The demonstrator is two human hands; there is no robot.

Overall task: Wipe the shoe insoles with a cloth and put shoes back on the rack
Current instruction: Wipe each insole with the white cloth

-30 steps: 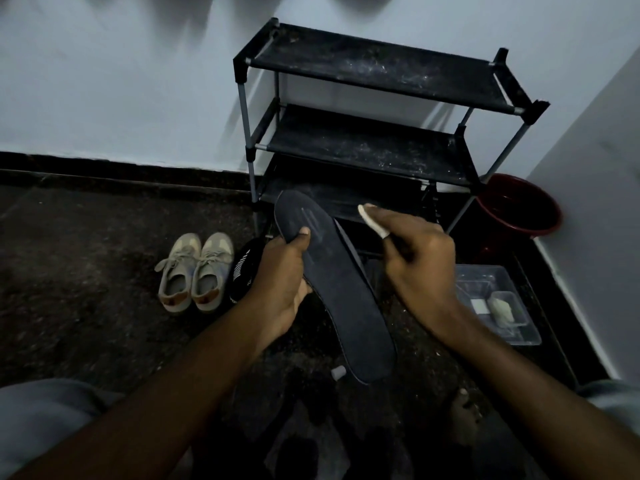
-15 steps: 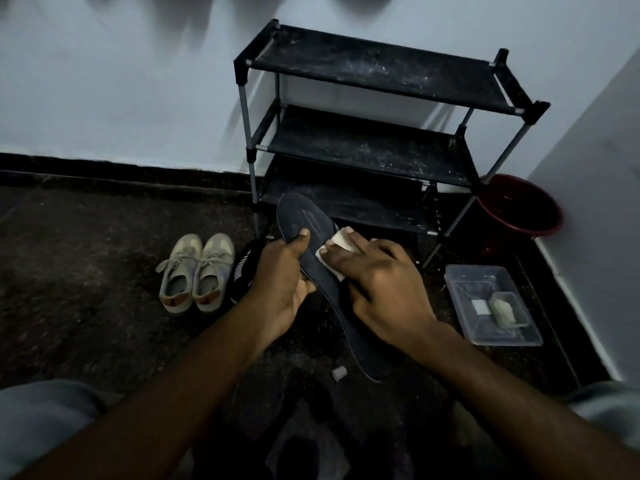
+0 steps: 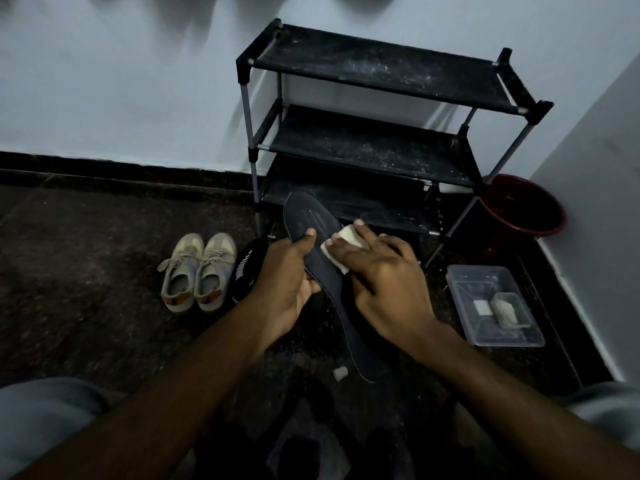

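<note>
Black fabric shelves, flecked with pale dust, made up the three-tier shoe rack (image 3: 377, 72) that stood before us against the white wall, on a dark floor (image 3: 86, 271). To its right, in the corner, we saw a red bucket (image 3: 523, 209). Nearer us was a clear plastic tray (image 3: 464, 289) with two small pale blocks in it. Left of the rack a pair of beige sneakers (image 3: 197, 271) stood side by side, toes toward the wall. A black shoe (image 3: 246, 271) sat just beside them, partly hidden behind our arm.

In front of the lowest shelf we held the dark insole (image 3: 311, 220) off the floor, tilted, its toe end toward the rack. Our left hand (image 3: 287, 289) gripped its left edge, thumb curled over the top face and fingers underneath. Our right hand (image 3: 384, 282) lay across the middle of the insole, fingers stretched out and pressing a folded white cloth (image 3: 341, 242) against it. A small grey cap (image 3: 340, 373) lay on the floor near the insole's heel end.
</note>
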